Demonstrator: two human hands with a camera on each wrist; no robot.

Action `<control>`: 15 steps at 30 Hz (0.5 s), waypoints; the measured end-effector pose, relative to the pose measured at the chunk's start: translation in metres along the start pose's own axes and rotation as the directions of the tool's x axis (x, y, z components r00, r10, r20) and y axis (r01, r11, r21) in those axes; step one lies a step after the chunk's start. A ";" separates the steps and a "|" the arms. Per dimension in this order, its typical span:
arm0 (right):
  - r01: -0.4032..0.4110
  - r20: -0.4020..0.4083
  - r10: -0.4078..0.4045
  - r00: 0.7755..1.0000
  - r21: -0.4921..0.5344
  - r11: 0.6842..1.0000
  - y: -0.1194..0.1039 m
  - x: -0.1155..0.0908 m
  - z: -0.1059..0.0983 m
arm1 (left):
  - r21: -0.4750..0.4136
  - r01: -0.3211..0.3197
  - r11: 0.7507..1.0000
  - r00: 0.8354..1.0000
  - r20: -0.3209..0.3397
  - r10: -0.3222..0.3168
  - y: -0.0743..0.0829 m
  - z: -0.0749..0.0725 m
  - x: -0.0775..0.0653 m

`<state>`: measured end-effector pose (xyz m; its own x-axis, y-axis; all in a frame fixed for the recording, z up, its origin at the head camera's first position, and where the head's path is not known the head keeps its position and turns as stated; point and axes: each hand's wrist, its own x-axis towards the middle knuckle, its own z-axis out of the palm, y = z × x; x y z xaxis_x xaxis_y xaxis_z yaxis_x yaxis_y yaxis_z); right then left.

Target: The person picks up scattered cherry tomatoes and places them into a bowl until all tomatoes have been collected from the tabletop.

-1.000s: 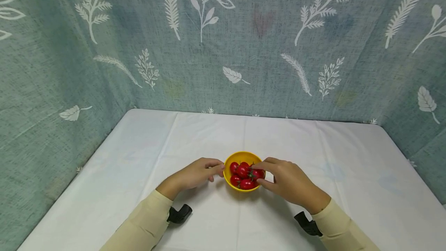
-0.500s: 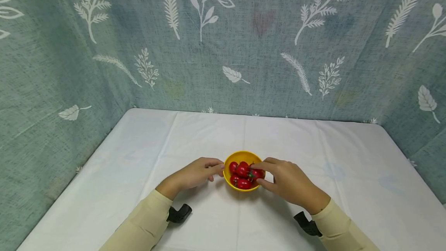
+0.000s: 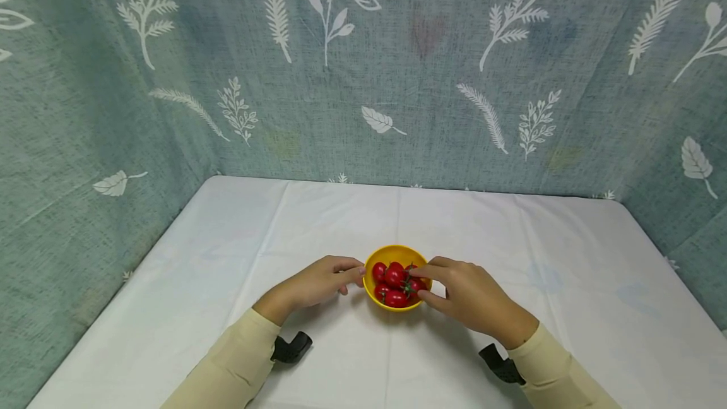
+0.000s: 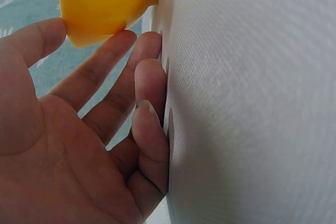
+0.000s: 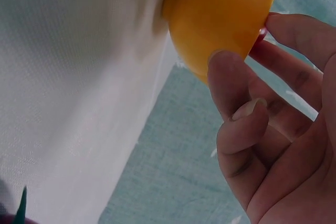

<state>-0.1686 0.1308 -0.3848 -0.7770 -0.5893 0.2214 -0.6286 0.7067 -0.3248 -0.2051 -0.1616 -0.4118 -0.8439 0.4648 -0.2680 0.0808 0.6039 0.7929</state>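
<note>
A yellow bowl (image 3: 394,248) stands on the white-covered table and holds several red cherry tomatoes (image 3: 395,277) with green stems. My left hand (image 3: 325,283) touches the bowl's left side; in the left wrist view its thumb (image 4: 47,38) meets the rim and its index finger (image 4: 100,64) meets the outer wall. My right hand (image 3: 468,292) reaches over the right rim, thumb and index finger spread apart on either side of a tomato (image 3: 416,287) lying among the others. In the right wrist view the bowl wall hides most of the tomatoes.
White cloth (image 3: 318,219) covers the table, and a green leaf-patterned curtain (image 3: 318,118) hangs behind and at both sides. A black wrist mount (image 3: 292,347) sits on the left sleeve, another on the right. A red thing with a green stem (image 5: 21,208) shows at the right wrist view's corner.
The tomato by my right fingers has sunk slightly down and left into the bowl, and the front tomatoes have shifted a little left. Both hands keep their places.
</note>
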 end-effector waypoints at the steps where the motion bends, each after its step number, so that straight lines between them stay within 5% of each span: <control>1: -0.002 0.001 0.002 1.000 0.001 1.000 0.000 0.000 0.000 | 0.000 -0.001 1.000 1.000 -0.001 0.001 0.000 0.000 0.000; 15: 0.001 -0.007 -0.001 1.000 0.006 1.000 -0.001 -0.007 -0.008 | -0.003 0.003 1.000 1.000 -0.002 -0.003 0.000 0.000 -0.002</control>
<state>-0.1628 0.1378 -0.3790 -0.7768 -0.5871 0.2280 -0.6289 0.7038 -0.3303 -0.2039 -0.1628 -0.4114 -0.8451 0.4620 -0.2689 0.0773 0.6034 0.7937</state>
